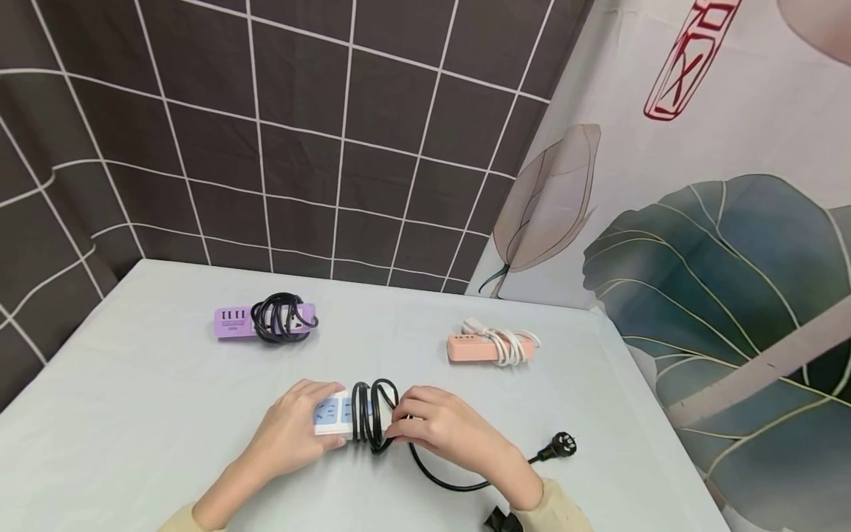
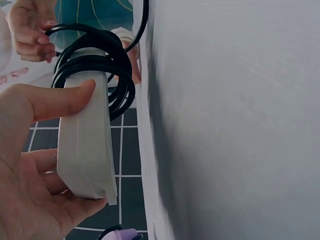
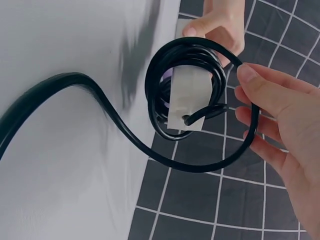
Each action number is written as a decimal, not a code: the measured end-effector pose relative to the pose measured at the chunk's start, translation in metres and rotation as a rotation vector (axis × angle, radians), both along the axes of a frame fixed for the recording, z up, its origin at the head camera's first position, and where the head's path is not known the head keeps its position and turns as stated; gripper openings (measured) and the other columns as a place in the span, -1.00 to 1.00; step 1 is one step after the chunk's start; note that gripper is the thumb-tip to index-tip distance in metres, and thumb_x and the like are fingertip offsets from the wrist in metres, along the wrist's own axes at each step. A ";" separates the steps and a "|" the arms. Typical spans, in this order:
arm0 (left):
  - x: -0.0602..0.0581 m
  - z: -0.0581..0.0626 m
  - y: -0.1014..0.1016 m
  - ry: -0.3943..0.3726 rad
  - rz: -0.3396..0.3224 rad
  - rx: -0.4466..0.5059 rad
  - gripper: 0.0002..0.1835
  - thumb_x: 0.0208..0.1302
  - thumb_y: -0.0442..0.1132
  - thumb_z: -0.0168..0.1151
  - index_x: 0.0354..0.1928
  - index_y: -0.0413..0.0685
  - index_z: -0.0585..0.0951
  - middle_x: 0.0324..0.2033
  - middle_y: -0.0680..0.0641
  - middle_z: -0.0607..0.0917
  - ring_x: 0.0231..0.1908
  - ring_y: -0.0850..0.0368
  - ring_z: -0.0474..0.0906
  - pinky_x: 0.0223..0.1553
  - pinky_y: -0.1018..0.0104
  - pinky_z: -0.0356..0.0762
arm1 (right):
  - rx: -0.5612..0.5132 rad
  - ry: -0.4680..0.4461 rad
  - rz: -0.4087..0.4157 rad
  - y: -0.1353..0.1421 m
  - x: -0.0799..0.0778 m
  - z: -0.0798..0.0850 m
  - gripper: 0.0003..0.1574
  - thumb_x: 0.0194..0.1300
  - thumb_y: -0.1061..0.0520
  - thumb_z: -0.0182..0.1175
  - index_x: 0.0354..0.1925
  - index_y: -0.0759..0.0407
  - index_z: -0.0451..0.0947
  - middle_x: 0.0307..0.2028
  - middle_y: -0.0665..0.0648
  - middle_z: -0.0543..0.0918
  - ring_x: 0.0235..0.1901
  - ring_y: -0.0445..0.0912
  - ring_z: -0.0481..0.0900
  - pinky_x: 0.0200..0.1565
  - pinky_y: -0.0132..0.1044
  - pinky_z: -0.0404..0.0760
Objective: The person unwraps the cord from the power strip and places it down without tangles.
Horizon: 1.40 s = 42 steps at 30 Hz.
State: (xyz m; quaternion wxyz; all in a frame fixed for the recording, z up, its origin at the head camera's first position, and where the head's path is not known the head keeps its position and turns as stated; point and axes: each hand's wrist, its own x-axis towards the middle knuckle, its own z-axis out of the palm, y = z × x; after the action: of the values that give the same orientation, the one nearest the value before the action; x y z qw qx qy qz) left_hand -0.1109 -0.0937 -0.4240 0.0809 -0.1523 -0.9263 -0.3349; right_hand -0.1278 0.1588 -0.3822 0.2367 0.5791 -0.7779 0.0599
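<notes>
A white power strip (image 1: pixel 332 415) with pale blue sockets lies at the front middle of the table in the head view. My left hand (image 1: pixel 290 428) grips its left end, thumb along one side and fingers along the other. Several loops of black cord (image 1: pixel 363 414) go round the strip's right part. My right hand (image 1: pixel 444 427) pinches one loop of this cord (image 3: pixel 254 117) between thumb and fingers, just off the strip's end. From there the cord runs across the table under the right forearm to a black plug (image 1: pixel 557 446).
A purple power strip (image 1: pixel 234 323) wrapped in black cord lies at the back left. An orange power strip (image 1: pixel 472 349) wrapped in white cord lies at the back right. A small black object (image 1: pixel 503 519) sits by the right sleeve. Dark gridded cloth (image 1: pixel 299 148) hangs behind the table.
</notes>
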 end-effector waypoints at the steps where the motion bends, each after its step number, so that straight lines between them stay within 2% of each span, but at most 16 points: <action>1: 0.000 0.000 0.000 0.003 0.000 0.001 -0.24 -0.36 -0.21 0.60 0.07 -0.16 0.60 -0.01 -0.12 0.68 0.00 -0.03 0.57 0.04 -0.04 0.53 | 0.005 0.010 -0.001 0.000 0.000 0.000 -0.84 0.19 0.10 0.29 -0.22 -0.10 0.67 -0.26 -0.18 0.63 -0.15 -0.28 0.52 0.05 -0.50 0.50; 8: -0.001 0.001 -0.001 0.016 0.008 0.009 -0.24 -0.36 -0.22 0.60 0.07 -0.17 0.60 -0.01 -0.14 0.68 0.01 -0.05 0.57 0.05 -0.06 0.53 | 0.036 0.077 -0.012 0.002 0.004 0.002 -0.70 0.11 0.22 0.26 -0.20 -0.12 0.68 -0.26 -0.16 0.61 -0.19 -0.27 0.52 -0.01 -0.47 0.53; 20: -0.002 0.003 -0.003 0.025 0.040 0.010 -0.23 -0.36 -0.19 0.60 0.08 -0.17 0.60 -0.02 -0.16 0.67 0.00 -0.05 0.57 0.01 -0.06 0.53 | 0.001 0.134 -0.025 0.006 0.008 -0.002 -0.77 0.15 0.23 0.23 -0.28 -0.10 0.66 -0.28 -0.18 0.63 -0.22 -0.28 0.54 -0.11 -0.47 0.55; 26: -0.002 0.005 -0.004 0.034 0.050 0.021 -0.22 -0.36 -0.19 0.61 0.09 -0.18 0.59 -0.01 -0.17 0.67 0.01 -0.06 0.56 0.02 -0.07 0.53 | -0.042 0.125 -0.040 0.010 0.007 -0.004 -0.74 0.14 0.30 0.23 -0.32 -0.08 0.68 -0.33 -0.17 0.64 -0.28 -0.27 0.55 -0.08 -0.46 0.58; 32: -0.002 0.007 -0.004 0.049 0.052 0.033 -0.22 -0.36 -0.20 0.61 0.09 -0.17 0.59 -0.02 -0.17 0.67 0.01 -0.07 0.56 0.01 -0.08 0.53 | -0.075 0.125 -0.056 0.016 0.006 -0.007 -0.69 0.05 0.34 0.27 -0.30 -0.06 0.68 -0.32 -0.15 0.65 -0.27 -0.25 0.57 -0.13 -0.46 0.60; 38: -0.002 0.009 -0.003 0.051 0.055 0.031 -0.22 -0.35 -0.19 0.60 0.09 -0.17 0.59 -0.01 -0.18 0.67 0.02 -0.08 0.56 0.02 -0.09 0.52 | -0.109 0.083 -0.077 0.021 0.007 -0.009 -0.57 -0.12 0.41 0.35 -0.30 -0.06 0.67 -0.33 -0.14 0.66 -0.27 -0.25 0.58 -0.20 -0.52 0.59; 42: -0.001 0.010 -0.003 0.044 0.056 0.030 -0.22 -0.35 -0.19 0.60 0.10 -0.17 0.59 0.00 -0.18 0.67 0.03 -0.09 0.56 0.03 -0.10 0.51 | -0.133 0.060 -0.100 0.023 0.007 -0.011 -0.57 -0.11 0.42 0.32 -0.31 -0.05 0.66 -0.33 -0.14 0.67 -0.30 -0.26 0.59 -0.23 -0.53 0.59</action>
State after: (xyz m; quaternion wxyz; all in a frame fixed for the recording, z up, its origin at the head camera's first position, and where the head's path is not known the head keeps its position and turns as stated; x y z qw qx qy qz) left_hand -0.1118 -0.0969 -0.4141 0.1129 -0.1325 -0.9230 -0.3431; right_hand -0.1213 0.1822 -0.3937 0.3004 0.5240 -0.7927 0.0820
